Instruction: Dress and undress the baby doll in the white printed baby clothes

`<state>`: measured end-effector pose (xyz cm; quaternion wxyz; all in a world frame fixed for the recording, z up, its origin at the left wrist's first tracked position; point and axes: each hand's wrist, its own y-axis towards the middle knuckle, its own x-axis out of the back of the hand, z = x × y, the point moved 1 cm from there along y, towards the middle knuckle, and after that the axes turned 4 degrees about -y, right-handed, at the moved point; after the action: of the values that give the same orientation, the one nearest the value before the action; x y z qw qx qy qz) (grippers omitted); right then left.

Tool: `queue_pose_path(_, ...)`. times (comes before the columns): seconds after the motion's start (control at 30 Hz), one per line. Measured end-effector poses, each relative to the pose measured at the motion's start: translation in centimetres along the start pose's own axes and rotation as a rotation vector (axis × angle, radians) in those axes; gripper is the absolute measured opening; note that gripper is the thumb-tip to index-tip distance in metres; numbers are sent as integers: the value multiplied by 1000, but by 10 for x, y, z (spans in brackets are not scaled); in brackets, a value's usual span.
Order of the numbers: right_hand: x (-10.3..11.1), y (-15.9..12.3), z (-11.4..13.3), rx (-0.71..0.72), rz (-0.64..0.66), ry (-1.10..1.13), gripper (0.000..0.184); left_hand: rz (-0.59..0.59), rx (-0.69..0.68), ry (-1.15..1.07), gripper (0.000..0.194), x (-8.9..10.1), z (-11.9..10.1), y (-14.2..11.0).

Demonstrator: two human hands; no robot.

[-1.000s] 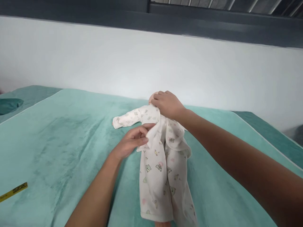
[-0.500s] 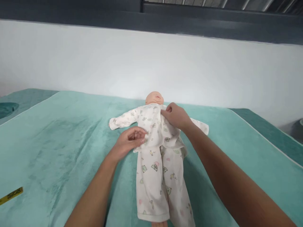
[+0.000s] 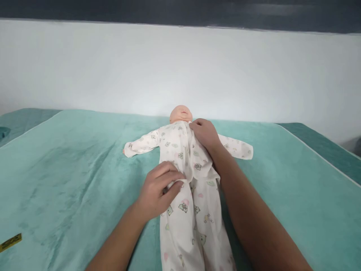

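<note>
A baby doll (image 3: 180,114) lies on its back, head toward the wall and arms spread out. It wears a white printed shirt (image 3: 172,145) and matching pants (image 3: 183,226). My left hand (image 3: 162,186) pinches the shirt's bottom hem between thumb and fingers, just above the pants. Up by the neckline, my right hand (image 3: 205,132) has its fingers bent down on the shirt's front edge on the right side; its fingertips are partly hidden. The shirt's two front panels meet along the middle of the chest.
A teal blanket (image 3: 70,180) with some creases covers the surface under the doll. Behind it stands a white wall (image 3: 180,67) with a dark band above. A yellow-and-black strip (image 3: 10,242) lies at the lower left.
My left hand has come down from beside the shirt's side to its bottom hem and closed on it. My right hand has shifted slightly up toward the collar. The view has tilted down.
</note>
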<state>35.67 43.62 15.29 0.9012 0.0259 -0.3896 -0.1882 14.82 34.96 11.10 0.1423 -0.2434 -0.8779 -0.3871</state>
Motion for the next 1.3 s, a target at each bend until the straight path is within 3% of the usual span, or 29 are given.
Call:
queue_pose_path(0.1,-5,-2,-8,-6,-108,160,21,75,59,-114,25,2,-9,-3)
queue_pose_path(0.2,-6,-5,-9,14,-134,222,18,56,146,-211,25,4,-7,-7)
queue_pose_path(0.3,-5,-6,-7,17,-135,270,16,-91,286,-432,13,9,3,-6)
queue_pose_path(0.37,-5,-7,-7,17,-122,320,17,-261,379,-516,10,14,12,2)
queue_pose_path(0.43,-5,-7,-8,18,-113,375,18,-430,439,-480,10,18,20,20)
queue_pose_path(0.5,-5,-7,-8,21,-109,409,18,-513,440,-405,10,19,27,47)
queue_pose_path(0.63,-5,-8,-8,2,-85,409,17,-472,421,-160,11,8,48,108)
queue_pose_path(0.7,-5,-8,-10,-10,-78,404,17,-358,441,37,10,0,59,130)
queue_pose_path(0.8,-4,-6,-12,-4,-79,410,17,-228,490,243,17,-8,73,145)
queue_pose_path(0.87,-4,-5,-13,-16,-78,413,17,-215,501,295,17,-9,78,146)
queue_pose_path(1.1,1,-8,-8,-44,-131,398,18,-279,484,194,8,-6,74,142)
queue_pose_path(1.3,-4,-5,-12,-23,-105,598,19,-307,495,-209,11,-5,74,142)
